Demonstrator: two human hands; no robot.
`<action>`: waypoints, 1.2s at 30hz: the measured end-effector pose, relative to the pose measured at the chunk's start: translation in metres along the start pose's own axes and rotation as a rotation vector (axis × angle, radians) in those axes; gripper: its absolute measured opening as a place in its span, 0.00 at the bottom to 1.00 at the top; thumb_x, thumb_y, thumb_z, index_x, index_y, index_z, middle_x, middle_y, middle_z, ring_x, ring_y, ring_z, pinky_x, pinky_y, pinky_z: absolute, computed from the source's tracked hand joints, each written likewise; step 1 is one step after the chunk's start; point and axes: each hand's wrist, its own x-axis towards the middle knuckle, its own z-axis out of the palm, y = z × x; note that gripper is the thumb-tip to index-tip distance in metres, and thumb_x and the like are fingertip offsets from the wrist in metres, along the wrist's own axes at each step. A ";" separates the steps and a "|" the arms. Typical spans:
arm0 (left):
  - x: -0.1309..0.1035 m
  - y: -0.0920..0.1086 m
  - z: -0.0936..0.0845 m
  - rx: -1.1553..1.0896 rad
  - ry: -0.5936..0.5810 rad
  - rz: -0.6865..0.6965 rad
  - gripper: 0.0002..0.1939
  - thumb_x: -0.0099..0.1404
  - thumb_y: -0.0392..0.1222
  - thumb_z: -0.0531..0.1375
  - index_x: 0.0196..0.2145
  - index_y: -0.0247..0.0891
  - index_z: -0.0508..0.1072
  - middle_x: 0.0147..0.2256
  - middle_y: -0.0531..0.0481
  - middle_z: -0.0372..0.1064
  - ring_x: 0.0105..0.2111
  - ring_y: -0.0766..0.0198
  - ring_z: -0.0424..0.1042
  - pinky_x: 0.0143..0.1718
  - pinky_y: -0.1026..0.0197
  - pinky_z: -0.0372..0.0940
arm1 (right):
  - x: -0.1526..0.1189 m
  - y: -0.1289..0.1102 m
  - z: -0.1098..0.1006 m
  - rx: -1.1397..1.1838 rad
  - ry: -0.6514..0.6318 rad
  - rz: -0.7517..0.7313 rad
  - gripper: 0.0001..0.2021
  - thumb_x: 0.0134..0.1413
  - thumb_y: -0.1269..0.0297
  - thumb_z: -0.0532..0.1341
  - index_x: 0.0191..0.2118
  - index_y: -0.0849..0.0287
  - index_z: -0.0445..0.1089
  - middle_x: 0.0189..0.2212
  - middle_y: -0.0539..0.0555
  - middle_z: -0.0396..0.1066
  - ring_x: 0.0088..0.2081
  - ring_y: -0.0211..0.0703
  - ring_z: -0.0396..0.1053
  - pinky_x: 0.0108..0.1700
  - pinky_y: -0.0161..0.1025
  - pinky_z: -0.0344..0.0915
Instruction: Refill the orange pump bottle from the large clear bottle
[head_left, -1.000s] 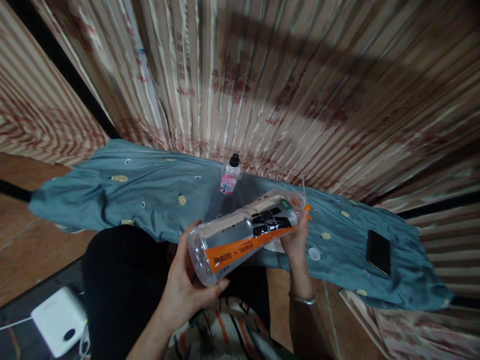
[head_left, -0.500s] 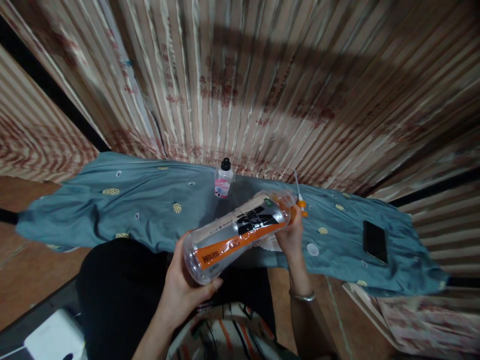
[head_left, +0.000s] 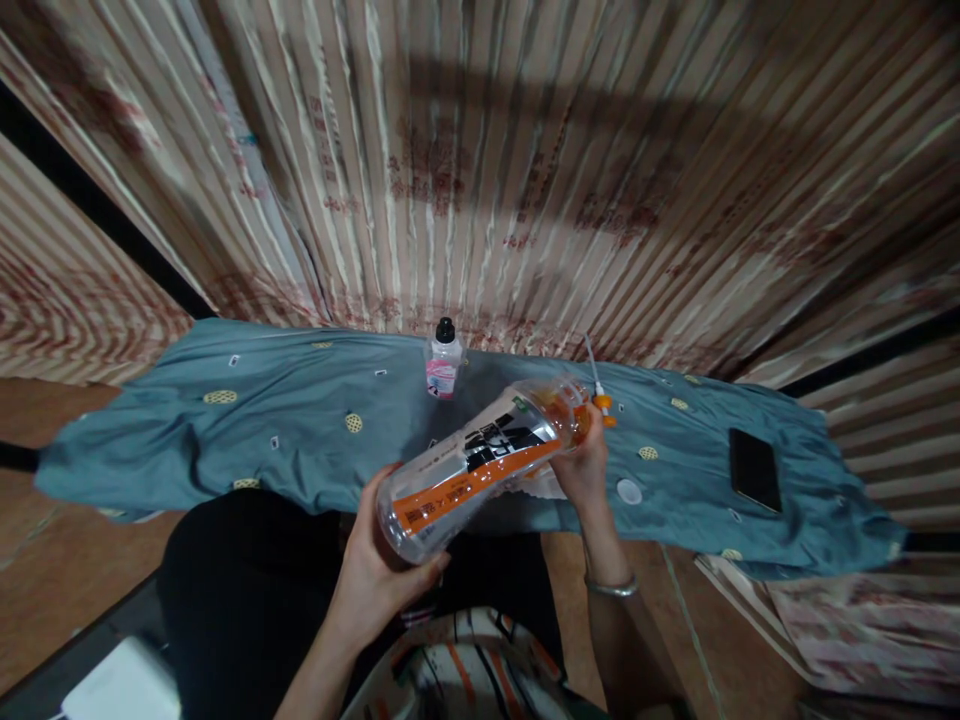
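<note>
A large clear plastic bottle (head_left: 480, 462) with a silver, black and orange label lies slanted between my hands, above the cloth. My left hand (head_left: 371, 565) cups its base, thumb along the near side. At the bottle's other end, my right hand (head_left: 581, 468) is closed around an orange pump head (head_left: 602, 403) beside the neck. A thin white tube (head_left: 590, 360) sticks up from the orange part. Orange also shows through the clear plastic there; whether the two are joined is hidden by my fingers. Under the bottle, a whitish crumpled piece (head_left: 546, 484) partly shows.
A small bottle with a black cap and pink label (head_left: 442, 368) stands at the back of the teal cloth (head_left: 300, 385). To the right are a white disc (head_left: 628, 491) and a dark phone (head_left: 754, 470). A pleated curtain (head_left: 480, 200) hangs behind. A white box (head_left: 124, 685) sits lower left.
My view has shifted slightly. Both hands keep their hold on the bottle and the orange part; more orange now shows at the neck end.
</note>
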 end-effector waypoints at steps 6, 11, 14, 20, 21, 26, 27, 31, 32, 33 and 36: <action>-0.002 -0.021 0.016 -0.280 -0.006 -0.189 0.46 0.35 0.42 0.79 0.53 0.43 0.71 0.50 0.43 0.80 0.55 0.42 0.77 0.62 0.41 0.66 | -0.001 0.002 -0.001 -0.009 0.000 0.012 0.37 0.42 0.54 0.74 0.58 0.59 0.63 0.48 0.62 0.77 0.47 0.55 0.79 0.55 0.53 0.74; -0.013 -0.032 0.027 -0.474 -0.036 -0.319 0.36 0.37 0.47 0.78 0.46 0.39 0.79 0.50 0.39 0.81 0.56 0.38 0.76 0.61 0.41 0.67 | -0.003 -0.003 -0.001 -0.046 0.015 0.009 0.37 0.41 0.52 0.74 0.57 0.59 0.64 0.49 0.61 0.77 0.50 0.56 0.77 0.57 0.56 0.72; -0.021 -0.033 0.026 -0.554 -0.016 -0.378 0.32 0.39 0.48 0.77 0.44 0.40 0.81 0.50 0.41 0.81 0.56 0.39 0.76 0.62 0.41 0.67 | -0.002 -0.002 -0.001 -0.046 0.023 0.028 0.39 0.41 0.50 0.75 0.57 0.59 0.64 0.50 0.62 0.76 0.50 0.57 0.77 0.58 0.57 0.72; -0.027 -0.025 0.014 -0.634 0.014 -0.406 0.34 0.39 0.52 0.77 0.47 0.44 0.82 0.45 0.45 0.84 0.51 0.40 0.80 0.61 0.38 0.68 | -0.002 0.002 -0.002 -0.064 0.022 0.071 0.41 0.40 0.47 0.75 0.58 0.59 0.64 0.52 0.64 0.76 0.51 0.58 0.77 0.58 0.58 0.72; -0.026 -0.024 0.011 -0.639 0.020 -0.401 0.35 0.39 0.52 0.78 0.47 0.45 0.81 0.43 0.46 0.84 0.50 0.40 0.80 0.61 0.37 0.68 | -0.002 0.002 -0.002 -0.071 0.026 0.071 0.41 0.40 0.47 0.75 0.58 0.59 0.64 0.52 0.64 0.76 0.51 0.58 0.77 0.58 0.58 0.72; -0.017 -0.019 0.000 -0.633 0.048 -0.372 0.41 0.37 0.54 0.78 0.51 0.45 0.80 0.39 0.46 0.84 0.50 0.38 0.80 0.61 0.32 0.66 | -0.002 -0.001 -0.002 -0.074 0.047 0.054 0.40 0.40 0.45 0.75 0.57 0.59 0.65 0.50 0.63 0.76 0.50 0.57 0.77 0.58 0.57 0.72; -0.015 -0.019 -0.002 -0.629 0.053 -0.365 0.42 0.37 0.54 0.78 0.52 0.45 0.79 0.39 0.46 0.84 0.51 0.37 0.79 0.61 0.31 0.66 | -0.002 -0.001 -0.002 -0.071 0.048 0.051 0.40 0.40 0.45 0.75 0.57 0.59 0.65 0.50 0.62 0.76 0.50 0.57 0.77 0.58 0.57 0.72; -0.005 -0.014 -0.006 -0.606 0.092 -0.303 0.48 0.34 0.60 0.76 0.55 0.46 0.77 0.45 0.43 0.83 0.52 0.35 0.77 0.62 0.29 0.64 | -0.002 -0.001 -0.002 -0.075 0.039 0.051 0.41 0.40 0.45 0.75 0.57 0.59 0.64 0.50 0.62 0.76 0.49 0.56 0.77 0.57 0.56 0.73; -0.002 -0.013 -0.007 -0.596 0.105 -0.287 0.49 0.33 0.62 0.76 0.54 0.46 0.77 0.46 0.43 0.83 0.52 0.35 0.77 0.62 0.29 0.64 | -0.002 -0.001 -0.003 -0.076 0.035 0.051 0.41 0.40 0.45 0.75 0.57 0.59 0.64 0.50 0.62 0.76 0.49 0.56 0.77 0.57 0.56 0.73; 0.001 -0.012 -0.009 -0.586 0.117 -0.274 0.48 0.32 0.62 0.76 0.54 0.46 0.77 0.46 0.43 0.82 0.51 0.35 0.78 0.62 0.29 0.64 | -0.002 0.000 -0.003 -0.077 0.036 0.050 0.41 0.40 0.45 0.75 0.57 0.59 0.64 0.50 0.62 0.76 0.49 0.56 0.77 0.57 0.57 0.73; 0.011 -0.008 -0.014 -0.549 0.151 -0.235 0.45 0.32 0.60 0.77 0.50 0.46 0.78 0.40 0.46 0.83 0.46 0.40 0.80 0.60 0.33 0.67 | -0.002 0.001 -0.004 -0.076 0.035 0.048 0.41 0.40 0.45 0.76 0.57 0.58 0.64 0.50 0.62 0.76 0.49 0.56 0.77 0.57 0.57 0.72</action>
